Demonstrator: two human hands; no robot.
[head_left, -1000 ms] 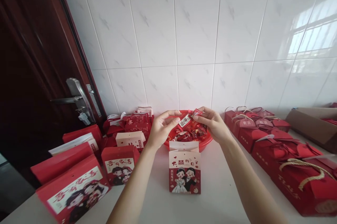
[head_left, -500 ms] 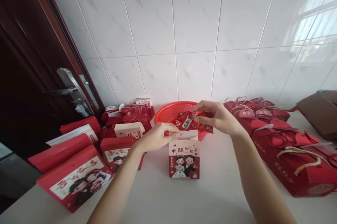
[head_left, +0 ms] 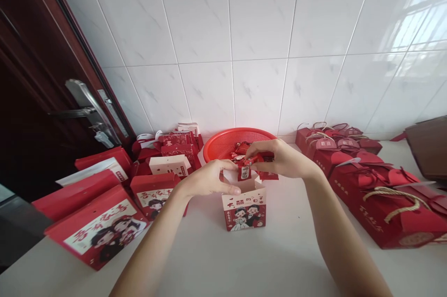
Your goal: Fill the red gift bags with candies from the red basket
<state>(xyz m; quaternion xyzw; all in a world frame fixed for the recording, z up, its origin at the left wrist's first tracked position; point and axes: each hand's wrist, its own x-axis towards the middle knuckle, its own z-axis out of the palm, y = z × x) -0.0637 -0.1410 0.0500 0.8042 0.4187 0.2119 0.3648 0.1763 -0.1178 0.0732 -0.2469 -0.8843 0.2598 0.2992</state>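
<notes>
A small red and cream candy box (head_left: 246,215) with a cartoon bride and groom stands upright on the table in front of me, its top open. My left hand (head_left: 209,179) grips the box's upper left edge, thumb at the front and fingers behind. Over the opening, my right hand (head_left: 282,161) pinches red wrapped candies (head_left: 244,172); one packet sticks out below the palm. Behind the box, a red plastic basket (head_left: 218,144) holds more wrapped candies, partly hidden by my right hand.
Several red gift boxes (head_left: 99,232) and cream-flapped ones (head_left: 169,165) crowd the left side. On the right are rows of red boxes with rope handles (head_left: 380,208), and a brown bag (head_left: 428,145) lies beyond them. A tiled wall (head_left: 258,97) and a dark door (head_left: 31,69) border the white table.
My right hand has brought the candies from the basket toward me, over the box. My left hand has spread the box top wider open. The view has tilted slightly.
</notes>
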